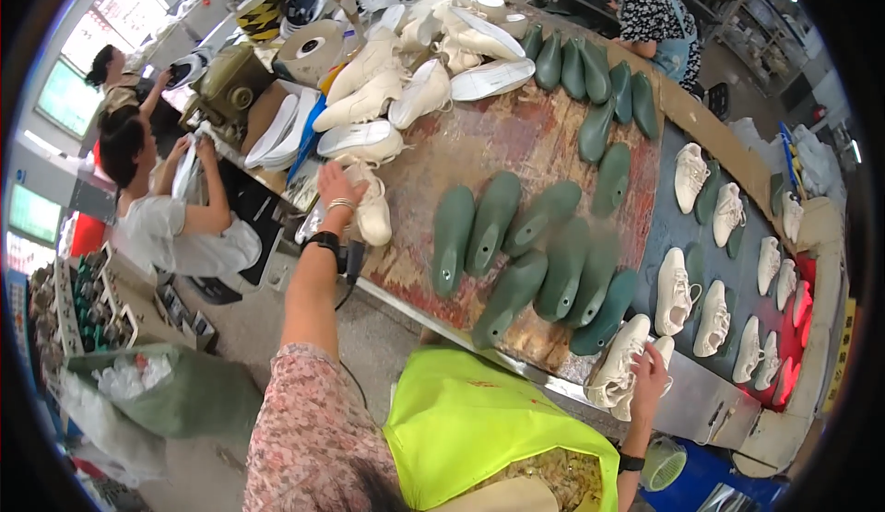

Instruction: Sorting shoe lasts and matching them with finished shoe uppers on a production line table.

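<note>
At the front edge of the worktable, my right hand (650, 376) is closed on a cream lace-up sneaker (619, 364); a second sneaker shows partly behind the fingers. To the left, my left hand (338, 188) reaches out with its fingers stretched, right beside a cream shoe (373, 210) at the table's left edge. Whether the fingertips touch that shoe I cannot tell. Between my hands, several dark green shoe lasts (494, 222) lie on the worn wooden tabletop (415, 194).
A heap of cream shoes (433, 37) covers the far left of the table. More green lasts (595, 71) stand at the back. On the right, a conveyor belt (645, 235) carries sneakers and lasts towards a red-lit opening (800, 328). Co-workers (175, 208) sit at left and far right.
</note>
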A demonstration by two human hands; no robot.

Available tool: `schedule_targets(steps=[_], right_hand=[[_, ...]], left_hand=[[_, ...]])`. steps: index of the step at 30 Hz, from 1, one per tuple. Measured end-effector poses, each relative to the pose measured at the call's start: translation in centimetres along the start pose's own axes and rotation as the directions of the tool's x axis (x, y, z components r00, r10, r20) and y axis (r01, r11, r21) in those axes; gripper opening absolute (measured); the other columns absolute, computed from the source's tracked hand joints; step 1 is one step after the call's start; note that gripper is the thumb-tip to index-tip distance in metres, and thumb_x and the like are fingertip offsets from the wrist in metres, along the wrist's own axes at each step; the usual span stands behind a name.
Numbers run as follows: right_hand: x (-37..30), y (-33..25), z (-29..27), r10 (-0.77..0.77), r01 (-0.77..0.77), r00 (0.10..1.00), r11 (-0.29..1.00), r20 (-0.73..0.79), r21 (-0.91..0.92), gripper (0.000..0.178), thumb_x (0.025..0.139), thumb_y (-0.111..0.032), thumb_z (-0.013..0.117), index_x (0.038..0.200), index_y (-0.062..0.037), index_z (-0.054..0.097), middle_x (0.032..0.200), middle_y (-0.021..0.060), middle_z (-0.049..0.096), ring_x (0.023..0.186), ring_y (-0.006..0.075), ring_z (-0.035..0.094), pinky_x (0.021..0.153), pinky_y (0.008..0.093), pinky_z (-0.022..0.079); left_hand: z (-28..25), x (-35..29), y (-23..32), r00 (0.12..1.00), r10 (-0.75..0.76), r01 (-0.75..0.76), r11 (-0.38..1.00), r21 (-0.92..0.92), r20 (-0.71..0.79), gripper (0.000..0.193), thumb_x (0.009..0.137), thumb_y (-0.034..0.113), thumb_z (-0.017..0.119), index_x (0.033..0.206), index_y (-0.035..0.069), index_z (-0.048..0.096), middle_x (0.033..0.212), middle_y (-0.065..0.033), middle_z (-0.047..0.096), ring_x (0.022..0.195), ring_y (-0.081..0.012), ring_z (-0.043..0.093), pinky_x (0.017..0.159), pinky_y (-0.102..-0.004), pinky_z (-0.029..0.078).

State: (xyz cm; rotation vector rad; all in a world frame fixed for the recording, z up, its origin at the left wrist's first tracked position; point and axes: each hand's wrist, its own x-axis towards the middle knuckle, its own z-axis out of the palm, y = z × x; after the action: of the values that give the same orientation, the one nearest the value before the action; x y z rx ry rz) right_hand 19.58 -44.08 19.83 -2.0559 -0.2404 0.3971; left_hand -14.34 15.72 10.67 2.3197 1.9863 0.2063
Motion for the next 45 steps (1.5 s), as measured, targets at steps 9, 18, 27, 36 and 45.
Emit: schedule_targets(steps=[9, 18, 27, 36, 45], right_hand=[[-3.6, -8.9, 13.9, -0.092, 0.115, 0.874, 0.993, 0.477, -0.019, 0.028, 0.09, -0.01, 0.054, 0.116, 0.0012, 0.056, 0.102, 0.0101, 0.065, 0.094, 0.0151, 0.062, 0.08, 0.0255, 0.048], [-7.3, -17.6, 24.8, -0.318, 0.054, 0.791, 0.887, 0.523, 0.458, 0.111, 0.072, -0.031, 0.076, 0.146, -0.0055, -0.003, 0.148, 0.0199, 0.016, 0.131, 0.0307, 0.032, 0.103, 0.0388, 0.033], [-6.4, -10.0, 12.1, 0.038, 0.061, 0.992, 0.699, -0.122, 0.713, 0.085, 0.077, -0.026, 0.074, 0.141, -0.0009, 0.025, 0.128, 0.0127, 0.048, 0.111, 0.0179, 0.051, 0.092, 0.0286, 0.043], [-5.7, 1.2, -10.1, 0.306, -0.019, 0.816, 0.861, -0.489, 0.508, 0.052, 0.083, -0.015, 0.066, 0.129, -0.0007, 0.048, 0.111, 0.0065, 0.06, 0.096, 0.0127, 0.056, 0.083, 0.0264, 0.044], [4.5, 28.0, -18.2, 0.267, -0.274, 0.953, 0.961, -0.142, -0.032, 0.05, 0.076, -0.002, 0.056, 0.125, 0.0043, 0.049, 0.1, 0.008, 0.064, 0.084, 0.0154, 0.058, 0.073, 0.0289, 0.048]], left_hand=[[-1.9, 2.4, -3.1, 0.967, 0.252, -0.253, 0.92, -0.3, -0.043, 0.051, 0.064, 0.055, 0.071, 0.084, 0.008, 0.067, 0.083, -0.0107, 0.067, 0.078, -0.0306, 0.062, 0.077, -0.0441, 0.042], [-11.6, -12.3, 12.6, 0.599, 0.613, 0.638, 0.023, -0.77, 0.515, 0.046, 0.095, 0.035, 0.046, 0.125, 0.0, 0.047, 0.118, -0.0112, 0.058, 0.102, -0.0245, 0.059, 0.086, -0.0394, 0.048], [-15.1, -28.3, 24.6, -0.235, 0.862, 0.723, 0.464, -0.512, 0.449, 0.036, 0.093, 0.018, 0.051, 0.125, 0.004, 0.045, 0.126, -0.0068, 0.05, 0.117, -0.0224, 0.049, 0.102, -0.0418, 0.037], [-15.9, -32.4, 29.5, -0.495, 0.741, 0.529, 0.671, -0.52, 0.453, 0.042, 0.099, 0.022, 0.04, 0.133, -0.001, 0.039, 0.133, -0.0155, 0.047, 0.12, -0.0273, 0.05, 0.102, -0.0355, 0.039], [-12.8, -30.1, 28.4, -0.012, 0.757, 0.717, 0.462, -0.522, 0.653, 0.034, 0.097, 0.019, 0.045, 0.123, -0.002, 0.048, 0.116, -0.015, 0.059, 0.107, -0.0251, 0.058, 0.095, -0.0325, 0.044]])
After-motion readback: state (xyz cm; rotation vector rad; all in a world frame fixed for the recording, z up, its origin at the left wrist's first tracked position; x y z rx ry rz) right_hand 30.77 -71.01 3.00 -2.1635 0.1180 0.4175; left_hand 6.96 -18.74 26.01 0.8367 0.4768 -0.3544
